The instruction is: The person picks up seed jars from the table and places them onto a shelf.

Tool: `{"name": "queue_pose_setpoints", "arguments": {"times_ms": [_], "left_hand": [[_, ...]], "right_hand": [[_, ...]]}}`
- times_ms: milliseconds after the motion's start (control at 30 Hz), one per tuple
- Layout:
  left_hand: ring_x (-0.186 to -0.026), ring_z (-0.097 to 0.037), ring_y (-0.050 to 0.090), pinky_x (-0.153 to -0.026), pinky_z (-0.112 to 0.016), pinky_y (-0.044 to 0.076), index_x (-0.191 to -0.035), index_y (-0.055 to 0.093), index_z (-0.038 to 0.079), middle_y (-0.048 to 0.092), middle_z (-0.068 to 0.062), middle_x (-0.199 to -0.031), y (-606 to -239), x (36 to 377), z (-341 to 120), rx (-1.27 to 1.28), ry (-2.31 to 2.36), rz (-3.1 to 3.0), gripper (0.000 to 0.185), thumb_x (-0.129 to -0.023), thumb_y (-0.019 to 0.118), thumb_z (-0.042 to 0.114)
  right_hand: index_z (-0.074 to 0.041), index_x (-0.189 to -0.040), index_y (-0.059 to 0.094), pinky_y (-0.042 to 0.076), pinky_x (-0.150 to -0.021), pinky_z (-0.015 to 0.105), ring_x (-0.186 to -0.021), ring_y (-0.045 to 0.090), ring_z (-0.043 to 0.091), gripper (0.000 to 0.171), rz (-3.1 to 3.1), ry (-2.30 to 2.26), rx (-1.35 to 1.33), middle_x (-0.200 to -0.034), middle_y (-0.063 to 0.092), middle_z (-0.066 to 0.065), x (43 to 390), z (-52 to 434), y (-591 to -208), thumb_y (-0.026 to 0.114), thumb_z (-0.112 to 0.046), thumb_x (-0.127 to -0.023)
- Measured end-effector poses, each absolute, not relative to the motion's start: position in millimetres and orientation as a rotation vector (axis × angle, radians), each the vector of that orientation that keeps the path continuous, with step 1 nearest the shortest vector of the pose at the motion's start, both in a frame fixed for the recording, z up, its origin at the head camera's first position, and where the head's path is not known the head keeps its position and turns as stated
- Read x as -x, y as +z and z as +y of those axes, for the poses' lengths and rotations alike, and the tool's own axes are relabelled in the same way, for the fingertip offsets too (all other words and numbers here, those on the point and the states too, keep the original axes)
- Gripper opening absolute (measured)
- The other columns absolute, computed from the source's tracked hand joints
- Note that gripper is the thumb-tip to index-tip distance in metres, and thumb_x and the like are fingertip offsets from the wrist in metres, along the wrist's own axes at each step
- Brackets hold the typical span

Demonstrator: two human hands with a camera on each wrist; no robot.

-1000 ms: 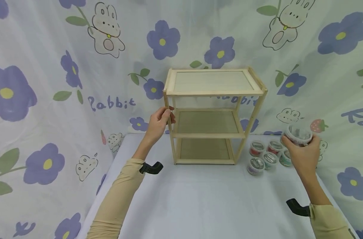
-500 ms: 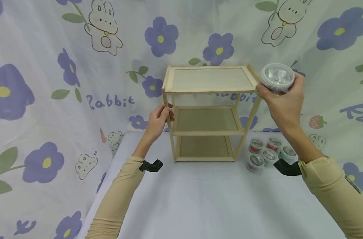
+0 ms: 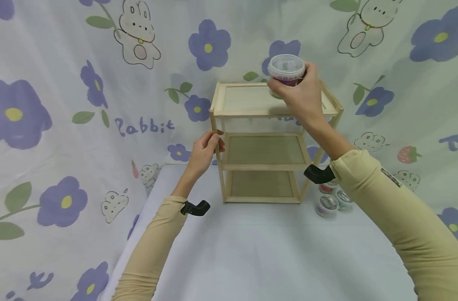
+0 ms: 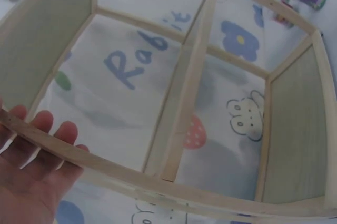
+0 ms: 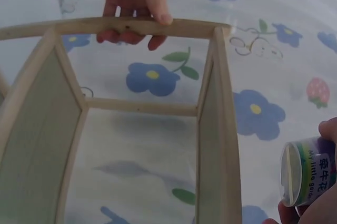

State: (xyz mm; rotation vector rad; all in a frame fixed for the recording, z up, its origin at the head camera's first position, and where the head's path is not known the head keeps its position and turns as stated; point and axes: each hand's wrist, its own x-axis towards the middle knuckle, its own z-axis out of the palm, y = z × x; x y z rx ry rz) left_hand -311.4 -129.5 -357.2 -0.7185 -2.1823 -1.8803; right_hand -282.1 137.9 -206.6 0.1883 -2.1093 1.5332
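My right hand (image 3: 304, 92) holds a clear lidded plastic tub (image 3: 286, 69) above the top shelf of a three-tier wooden rack (image 3: 247, 100). In the right wrist view, the tub (image 5: 310, 174) shows a printed label reading "My little garden", and a gap separates it from the rack's top. My left hand (image 3: 204, 152) grips the rack's front left post, its fingers curled round the wood (image 4: 100, 167) in the left wrist view. Beside the rack's right foot stand several similar tubs (image 3: 327, 205), partly hidden by my right forearm.
The rack stands on a white-covered table (image 3: 259, 246), close to a hanging cloth (image 3: 134, 96) printed with flowers and rabbits. Its middle shelf (image 3: 266, 150) and bottom shelf (image 3: 260, 184) have thin panels in wooden frames.
My right hand has lifted the tub from near the other tubs, up and leftward over the rack's top. My left hand has kept its hold on the post.
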Motion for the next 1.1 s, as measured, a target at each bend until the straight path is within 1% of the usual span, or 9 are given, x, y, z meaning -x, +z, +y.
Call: {"name": "queue_pose_setpoints", "arguments": {"times_ms": [133,333,467,633,800,833,900,1033,1100], "left_hand": [[-0.087,-0.037,0.062,-0.086,-0.043,0.055,-0.117,0.061,0.002,0.059,-0.028,-0.096,-359.5,312.7,-124.9,0.729,-1.888,-2.194,0.033,-0.107,0.043,0.029],[-0.091,-0.050,0.057,-0.091,-0.057,0.050,-0.119,0.059,-0.003,0.054,-0.037,-0.100,-361.5,313.0,-120.6,0.743,-1.974,-2.173,0.031,-0.108,0.042,0.021],[-0.092,-0.053,0.056,-0.092,-0.061,0.048,-0.120,0.058,-0.005,0.055,-0.036,-0.099,-361.9,311.5,-121.1,0.724,-1.983,-2.184,0.031,-0.108,0.041,0.018],[-0.089,-0.047,0.059,-0.090,-0.056,0.050,-0.119,0.059,-0.002,0.056,-0.035,-0.100,-361.8,310.1,-122.9,0.727,-1.939,-2.198,0.032,-0.108,0.042,0.023],[-0.085,-0.035,0.062,-0.084,-0.045,0.055,-0.118,0.061,0.004,0.058,-0.031,-0.098,-361.3,310.2,-124.3,0.754,-1.874,-2.201,0.034,-0.107,0.043,0.031],[-0.085,-0.034,0.062,-0.084,-0.046,0.055,-0.118,0.061,0.004,0.058,-0.030,-0.097,-361.3,310.5,-124.7,0.759,-1.867,-2.199,0.035,-0.107,0.043,0.032],[-0.085,-0.033,0.062,-0.083,-0.044,0.055,-0.118,0.061,0.004,0.060,-0.025,-0.095,-359.9,309.9,-125.8,0.760,-1.852,-2.202,0.036,-0.107,0.043,0.033],[-0.086,-0.036,0.062,-0.084,-0.046,0.054,-0.119,0.061,0.003,0.059,-0.026,-0.095,-357.4,309.7,-129.2,0.751,-1.842,-2.206,0.036,-0.107,0.043,0.032],[-0.087,-0.039,0.061,-0.085,-0.046,0.054,-0.119,0.060,0.002,0.058,-0.031,-0.097,-356.1,309.9,-130.9,0.748,-1.847,-2.203,0.035,-0.108,0.043,0.030]], "right_hand": [[-0.004,-0.139,0.036,0.046,-0.098,0.025,-0.119,0.053,0.016,0.079,-2.173,1.532,-0.175,-0.137,0.051,0.011,299.3,123.0,-207.2,0.080,-0.032,-0.080],[-0.003,-0.142,0.034,0.044,-0.100,0.024,-0.121,0.053,0.017,0.083,-2.272,1.507,-0.141,-0.138,0.050,0.012,318.8,101.1,-215.0,0.079,-0.035,-0.080],[-0.002,-0.143,0.032,0.046,-0.100,0.027,-0.121,0.054,0.020,0.084,-2.328,1.502,-0.171,-0.138,0.049,0.013,321.1,86.6,-221.1,0.079,-0.036,-0.082],[-0.001,-0.144,0.031,0.047,-0.100,0.029,-0.120,0.055,0.022,0.084,-2.379,1.493,-0.162,-0.138,0.050,0.014,321.4,71.8,-221.6,0.078,-0.036,-0.082],[-0.006,-0.148,0.027,0.046,-0.101,0.032,-0.121,0.055,0.021,0.089,-2.481,1.411,-0.057,-0.139,0.051,0.011,323.8,64.3,-220.2,0.075,-0.043,-0.083],[-0.007,-0.148,0.026,0.046,-0.100,0.033,-0.121,0.056,0.021,0.090,-2.499,1.396,-0.045,-0.139,0.051,0.011,324.0,63.3,-219.8,0.075,-0.044,-0.083],[-0.008,-0.148,0.025,0.048,-0.098,0.035,-0.119,0.057,0.022,0.090,-2.536,1.366,-0.021,-0.138,0.052,0.010,324.4,61.0,-218.5,0.074,-0.048,-0.083],[-0.008,-0.146,0.027,0.047,-0.097,0.037,-0.117,0.058,0.023,0.091,-2.586,1.267,0.002,-0.135,0.054,0.008,325.1,55.2,-216.9,0.072,-0.054,-0.082],[-0.008,-0.144,0.028,0.045,-0.099,0.038,-0.116,0.057,0.023,0.090,-2.596,1.216,0.007,-0.133,0.055,0.007,325.7,52.6,-216.7,0.071,-0.056,-0.082]]}}
